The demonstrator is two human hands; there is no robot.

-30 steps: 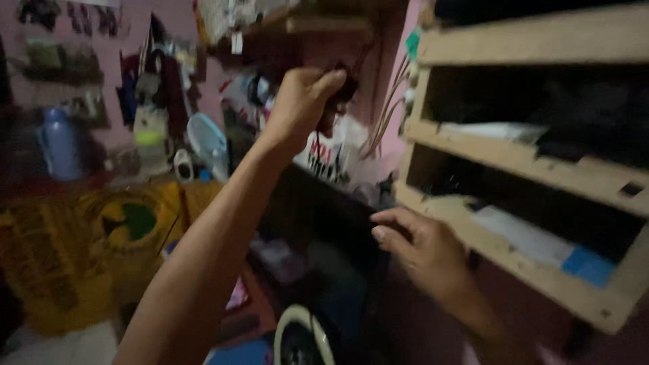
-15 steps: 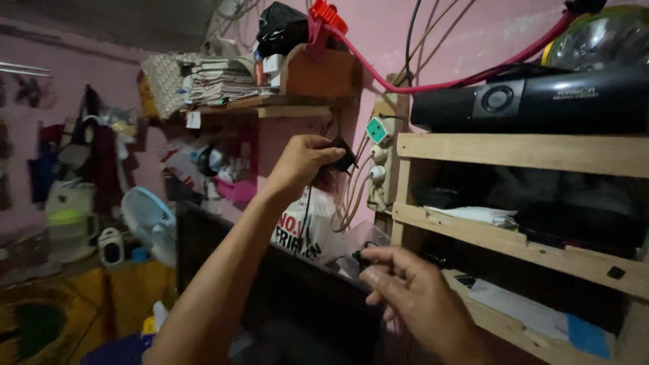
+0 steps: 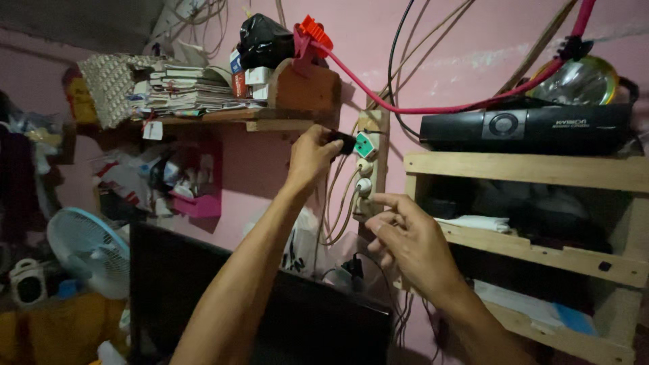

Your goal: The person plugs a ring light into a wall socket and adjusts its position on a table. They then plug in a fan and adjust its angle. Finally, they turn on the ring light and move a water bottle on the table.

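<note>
We are pinching the black plug [image 3: 343, 142] in our left hand [image 3: 312, 157], pressing it toward the green-faced socket [image 3: 366, 144]; our right hand [image 3: 405, 242] is hovering open, holding nothing, and seating the plug calls for squaring its prongs.

A wooden wall shelf [image 3: 270, 120] carries a stack of papers [image 3: 182, 91], small boxes and a black plastic bag [image 3: 263, 37] near its right end. A red clip [image 3: 315, 30] sits at that end, on a red cable [image 3: 433, 108] running right. A black speaker bar [image 3: 527, 128] lies on top of the wooden rack [image 3: 527, 169]. Folded paper [image 3: 476, 223] rests on the rack's middle shelf. A small fan [image 3: 88, 250] stands at lower left, beside a dark screen [image 3: 270, 318].
</note>
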